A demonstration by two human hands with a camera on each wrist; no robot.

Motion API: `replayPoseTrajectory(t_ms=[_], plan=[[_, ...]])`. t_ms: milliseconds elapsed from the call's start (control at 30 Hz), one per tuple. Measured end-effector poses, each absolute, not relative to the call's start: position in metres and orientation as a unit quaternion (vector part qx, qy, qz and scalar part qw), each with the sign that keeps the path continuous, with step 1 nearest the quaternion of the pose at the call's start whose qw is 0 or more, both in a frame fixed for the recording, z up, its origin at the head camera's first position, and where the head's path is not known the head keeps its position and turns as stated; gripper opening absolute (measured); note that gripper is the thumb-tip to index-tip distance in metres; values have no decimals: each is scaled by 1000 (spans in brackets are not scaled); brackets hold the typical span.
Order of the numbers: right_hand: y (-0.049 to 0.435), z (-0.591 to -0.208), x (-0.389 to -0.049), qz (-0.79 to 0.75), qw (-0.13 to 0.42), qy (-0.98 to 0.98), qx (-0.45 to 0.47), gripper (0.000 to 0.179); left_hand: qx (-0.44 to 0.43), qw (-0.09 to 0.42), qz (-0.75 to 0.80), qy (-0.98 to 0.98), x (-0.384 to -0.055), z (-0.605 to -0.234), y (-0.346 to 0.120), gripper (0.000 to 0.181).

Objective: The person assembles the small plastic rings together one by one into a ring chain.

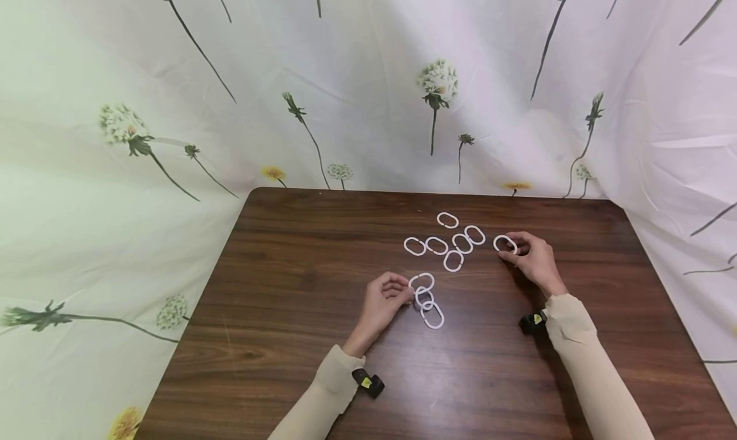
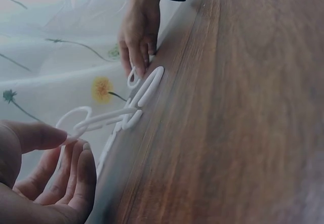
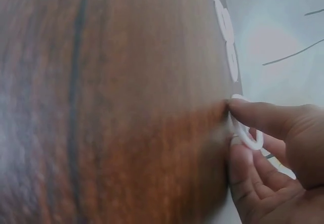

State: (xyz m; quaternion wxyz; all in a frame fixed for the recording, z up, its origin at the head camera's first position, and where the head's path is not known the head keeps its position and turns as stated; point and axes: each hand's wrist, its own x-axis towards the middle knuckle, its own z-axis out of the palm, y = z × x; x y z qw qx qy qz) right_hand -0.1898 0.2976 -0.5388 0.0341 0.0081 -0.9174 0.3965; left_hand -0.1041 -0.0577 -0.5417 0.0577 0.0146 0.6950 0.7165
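My left hand pinches the end of a short chain of white plastic links between thumb and fingertips. Three oval links are joined in it; the lowest one touches the table in the left wrist view, where the held link is raised. Farther right, my right hand pinches a single white oval link by thumb and fingers, just at the tabletop. In the right wrist view that link sits between the thumb and the fingertips. The two hands are apart.
Several loose white links lie on the brown wooden table between and beyond the hands, some touching or nearly so. One link lies farthest back. A white cloth with dandelion prints hangs behind the table's far edge.
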Motion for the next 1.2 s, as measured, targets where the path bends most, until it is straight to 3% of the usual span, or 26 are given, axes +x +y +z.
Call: replayPoseTrajectory(t_ms=[200,433,1200], plan=[[296,-532,-185,415,6,-910,3,51,9,54,716,696,-106,-542,-57,17],[297,-527,-180,473,-27,-880,-7,40,11,46,713,700,-109,-544,-56,18],[287,-525,-162,525,-54,-850,-9,39,11,56,706,705,-107,-547,-59,18]])
